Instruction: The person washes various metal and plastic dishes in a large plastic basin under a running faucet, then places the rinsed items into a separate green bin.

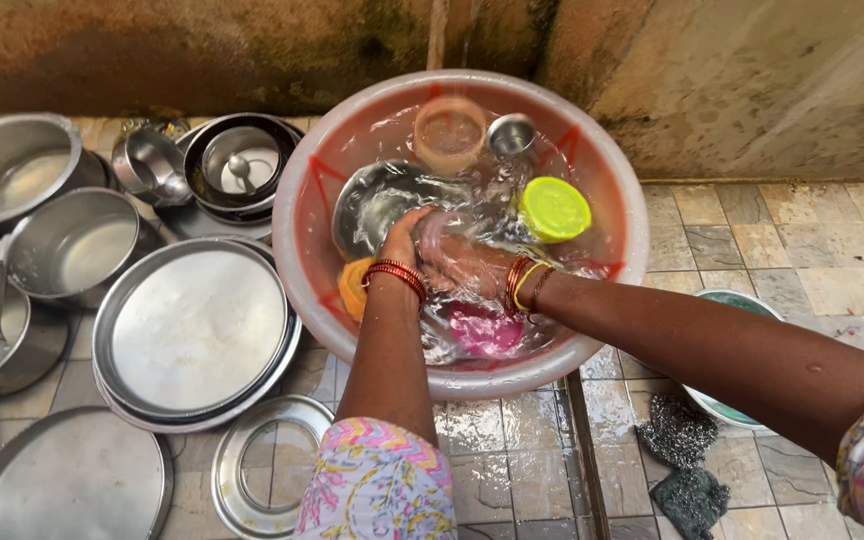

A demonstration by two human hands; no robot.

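A stained, damp wall backs a wet tiled floor [832, 250], and on that floor stands a big pink plastic basin [297, 240] full of water, with a thin stream falling into it from above. Both hands are down in the water at the middle of the basin: the left hand [404, 238] curls over the rim of a steel plate [372, 205] lying tilted under the surface, and the right hand [457, 262] meets it from the other side, fingers blurred by ripples, so whether it grips the plate or only rubs it I cannot tell. Bangles ring both wrists. Around the hands float or sit a yellow-green lid [554, 208], a clear cup [449, 132], a small steel cup [510, 133], an orange piece [352, 288] and a pink thing [484, 330] near the front wall. The plate looks thin, stiff and light, but wet steel is slippery; it would be best held by its raised rim with fingers hooked under and thumb on top, not by its flat face. It will not break if it slips, though it may clatter and dent. To the left on the floor lie washed steel plates [192, 325], pots [67, 245], a pan with a spoon [240, 165] and a ring-shaped lid [272, 465]. To the right are a green-rimmed bowl [747, 300] and steel scrubbers [677, 430].
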